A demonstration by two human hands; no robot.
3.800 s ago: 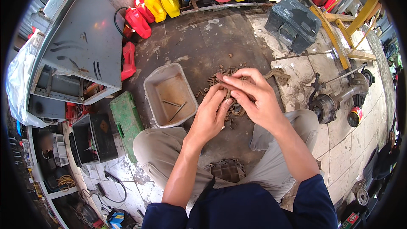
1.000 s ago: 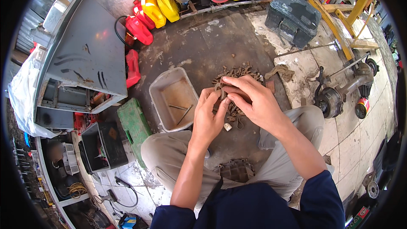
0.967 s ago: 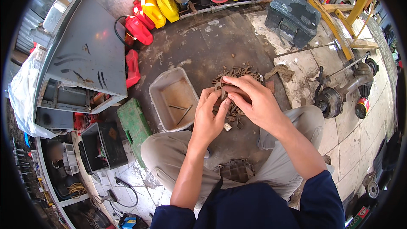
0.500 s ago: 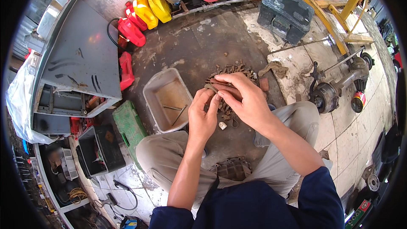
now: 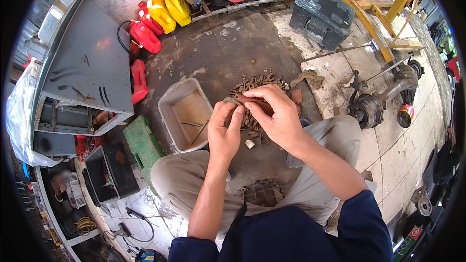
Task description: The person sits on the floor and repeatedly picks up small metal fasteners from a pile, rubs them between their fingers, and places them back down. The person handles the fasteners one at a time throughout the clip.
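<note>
Both hands meet above a pile of rusty bolts (image 5: 250, 82) on the dark floor between my knees. My left hand (image 5: 223, 133) is closed, pinching a small round brown metal part (image 5: 232, 101) between thumb and fingers. In my right hand (image 5: 277, 116) is a folded reddish-brown sheet (image 5: 259, 106), which looks like sandpaper. Its edge is at the metal part; whether they touch I cannot tell. A flat reddish-brown piece (image 5: 297, 96) lies beside the pile, and a small whitish lump (image 5: 249, 143) sits nearer me.
Left of my hands stands a grey plastic tub (image 5: 167, 111) with thin rods inside. A green case (image 5: 143, 140) and a black bin (image 5: 123, 172) are farther left. A rag (image 5: 309, 78), a dark toolbox (image 5: 323, 17) and an axle assembly (image 5: 383, 102) lie to the right.
The whole view has shifted slightly. My left hand has turned a little, so the round part shows more plainly beside the folded sheet. Both hands keep their hold.
</note>
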